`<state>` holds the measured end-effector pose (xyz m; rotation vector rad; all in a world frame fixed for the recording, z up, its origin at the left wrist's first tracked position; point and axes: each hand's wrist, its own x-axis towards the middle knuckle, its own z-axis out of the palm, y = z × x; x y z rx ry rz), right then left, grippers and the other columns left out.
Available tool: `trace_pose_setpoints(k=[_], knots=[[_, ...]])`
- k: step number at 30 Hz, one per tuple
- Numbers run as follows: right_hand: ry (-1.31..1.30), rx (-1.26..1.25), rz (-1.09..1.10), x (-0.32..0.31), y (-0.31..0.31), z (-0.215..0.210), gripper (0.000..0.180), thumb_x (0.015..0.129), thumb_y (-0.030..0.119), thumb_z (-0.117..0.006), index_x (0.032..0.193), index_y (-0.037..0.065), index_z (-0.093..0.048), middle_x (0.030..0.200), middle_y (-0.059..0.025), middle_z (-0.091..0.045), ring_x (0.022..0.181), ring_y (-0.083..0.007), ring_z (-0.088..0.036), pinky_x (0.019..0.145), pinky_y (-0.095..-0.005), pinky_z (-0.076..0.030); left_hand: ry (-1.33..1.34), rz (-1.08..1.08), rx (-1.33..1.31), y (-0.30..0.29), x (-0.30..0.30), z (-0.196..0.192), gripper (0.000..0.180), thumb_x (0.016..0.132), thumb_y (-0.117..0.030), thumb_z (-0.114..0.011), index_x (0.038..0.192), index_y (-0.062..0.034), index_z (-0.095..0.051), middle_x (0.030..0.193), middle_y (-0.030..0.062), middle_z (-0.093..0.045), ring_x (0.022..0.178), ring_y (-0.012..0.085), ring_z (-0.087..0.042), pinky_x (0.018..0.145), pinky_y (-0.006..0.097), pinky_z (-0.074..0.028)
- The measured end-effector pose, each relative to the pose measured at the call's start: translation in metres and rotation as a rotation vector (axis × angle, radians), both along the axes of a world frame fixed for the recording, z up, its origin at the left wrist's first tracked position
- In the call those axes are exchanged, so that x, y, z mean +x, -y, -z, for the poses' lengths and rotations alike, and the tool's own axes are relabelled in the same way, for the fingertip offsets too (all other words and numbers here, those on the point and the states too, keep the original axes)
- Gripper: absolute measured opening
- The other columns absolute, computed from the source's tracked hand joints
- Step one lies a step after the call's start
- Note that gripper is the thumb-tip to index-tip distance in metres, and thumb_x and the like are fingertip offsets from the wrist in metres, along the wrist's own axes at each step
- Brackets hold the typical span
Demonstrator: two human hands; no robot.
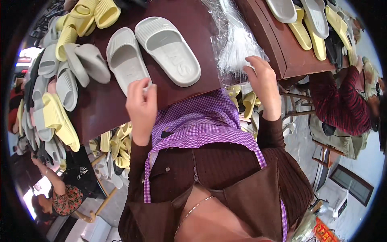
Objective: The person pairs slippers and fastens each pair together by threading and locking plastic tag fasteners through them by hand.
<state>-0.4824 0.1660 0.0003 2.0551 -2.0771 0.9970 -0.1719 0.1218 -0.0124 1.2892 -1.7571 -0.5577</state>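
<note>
Two grey slide sandals lie side by side on the dark red table (177, 101), toes pointing away from me. At the heel of the left slide sandal (125, 60), my left hand (142, 105) has its fingers curled and closed on the edge, covering part of the heel. The right slide sandal (171, 52) is untouched. My right hand (263, 82) is open, thumb and forefinger apart, beside a bundle of thin clear plastic strands (238, 48). That bundle lies in a clear plastic bag (213, 12) at the table's edge.
Yellow and grey slides (66, 86) are heaped along the table's left side. More slides (310, 28) lie on a second table (266, 36) at the right. Below the table are piled yellow slides (121, 147). One person (342, 101) sits at the right, another (66, 197) at the lower left.
</note>
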Motion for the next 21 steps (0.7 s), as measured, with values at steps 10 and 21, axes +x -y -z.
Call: trace_pose_setpoints(k=[10,21], knots=[[0.018,0.469,0.097,0.008,-0.02,0.009,0.021,0.08,0.021,-0.068,0.083,0.0,-0.063,0.071,-0.0177,-0.063,0.069,-0.0351,-0.062,0.06,-0.0408,-0.047,0.0,0.186,0.099,-0.011,-0.026,0.013,0.012,0.084,-0.003,-0.06,0.095,0.0022,-0.061,0.085,0.0097,-0.058,0.065,0.0159,-0.053,0.058,0.026,-0.044],[0.147,0.367,0.12,0.011,-0.032,0.03,0.019,0.081,0.018,-0.066,0.079,0.0,-0.061,0.067,-0.018,-0.062,0.064,-0.0347,-0.062,0.056,-0.0413,-0.046,-0.033,0.257,0.163,-0.017,-0.036,0.016,0.013,0.084,-0.003,-0.06,0.095,0.0018,-0.06,0.083,0.0129,-0.056,0.066,0.0235,-0.056,0.058,0.031,-0.046]])
